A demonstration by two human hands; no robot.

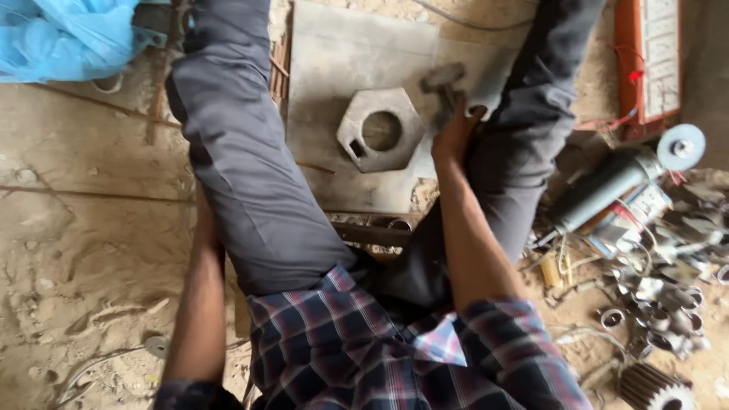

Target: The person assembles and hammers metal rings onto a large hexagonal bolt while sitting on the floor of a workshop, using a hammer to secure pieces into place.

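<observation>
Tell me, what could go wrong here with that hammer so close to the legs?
The right hand grips a grey metal hammer between the grey-trousered legs, beside a hexagonal grey metal block with a round hole. A missed or glancing blow might strike a leg. The block lies loose on a flat metal plate, so it could jump or slide when hit. Loose metal rings and scrap at the right side could trip or cut.

Matt, rough grey metal hexagonal nut (380,130) lies on dull, dusty steel plate (342,61).
</observation>
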